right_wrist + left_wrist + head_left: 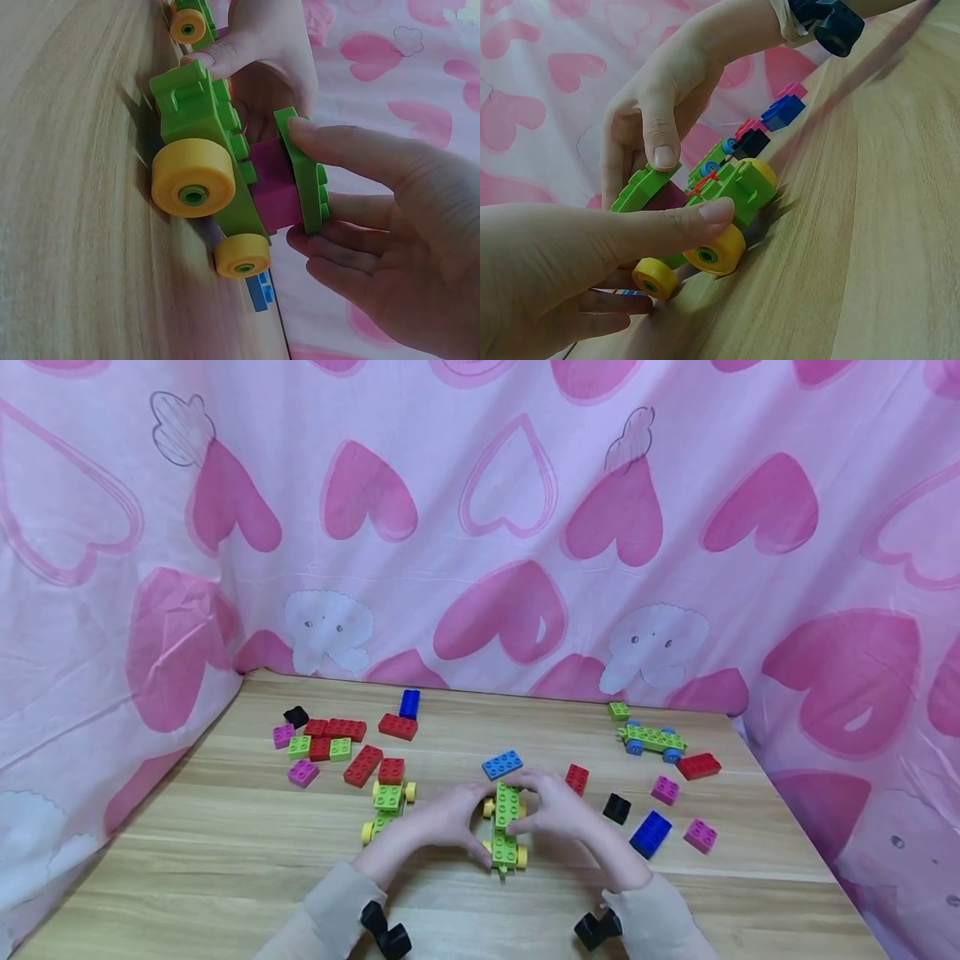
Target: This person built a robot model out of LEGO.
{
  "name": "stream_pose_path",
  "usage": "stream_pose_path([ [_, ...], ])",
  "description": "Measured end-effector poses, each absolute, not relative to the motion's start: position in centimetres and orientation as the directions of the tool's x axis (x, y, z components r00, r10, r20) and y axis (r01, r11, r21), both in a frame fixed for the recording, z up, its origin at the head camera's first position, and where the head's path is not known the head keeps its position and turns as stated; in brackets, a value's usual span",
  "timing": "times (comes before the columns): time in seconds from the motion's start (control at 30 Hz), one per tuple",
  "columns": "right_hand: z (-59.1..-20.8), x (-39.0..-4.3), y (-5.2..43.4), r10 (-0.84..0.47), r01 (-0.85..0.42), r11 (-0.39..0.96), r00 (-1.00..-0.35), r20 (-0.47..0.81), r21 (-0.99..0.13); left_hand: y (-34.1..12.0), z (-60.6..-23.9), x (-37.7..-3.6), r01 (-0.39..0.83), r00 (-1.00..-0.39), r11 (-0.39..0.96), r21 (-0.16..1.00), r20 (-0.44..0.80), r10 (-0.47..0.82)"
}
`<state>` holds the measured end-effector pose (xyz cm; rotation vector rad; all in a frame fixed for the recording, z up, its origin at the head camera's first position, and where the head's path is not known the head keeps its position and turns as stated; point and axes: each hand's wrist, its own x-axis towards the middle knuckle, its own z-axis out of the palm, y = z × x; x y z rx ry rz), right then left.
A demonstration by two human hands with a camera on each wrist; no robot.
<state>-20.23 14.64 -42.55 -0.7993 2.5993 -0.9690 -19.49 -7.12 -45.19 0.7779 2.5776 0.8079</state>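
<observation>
A green toy car base (pixel 504 853) with yellow wheels stands on the table between both hands. My left hand (pixel 452 817) holds it from the left, its thumb against the hitch end. On the base sits a magenta brick (pixel 273 186), seen from the side in the right wrist view. Over that brick lies a tilted green brick (pixel 301 174), whose seating I cannot tell. My right hand (pixel 558 807) pinches this green brick between thumb and fingers. A blue brick (pixel 502 765) lies just beyond the car.
A second yellow-wheeled car (pixel 388 799) carrying a red brick (pixel 391 770) stands left. Several loose bricks, including a red one (pixel 363 766), lie behind it. At right are a blue-wheeled car (pixel 654 740), a dark blue brick (pixel 650 835) and a black brick (pixel 617 808).
</observation>
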Motion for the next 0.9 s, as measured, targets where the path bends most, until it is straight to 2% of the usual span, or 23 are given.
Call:
stream_pose_path([
  [0.9, -42.46, -20.27, 14.53, -0.579, -0.392, 0.611, -0.814, -0.05, -0.688, -7.07, -45.29, -19.45, 0.396, -0.805, 0.704, 0.589, -0.145, 0.575],
])
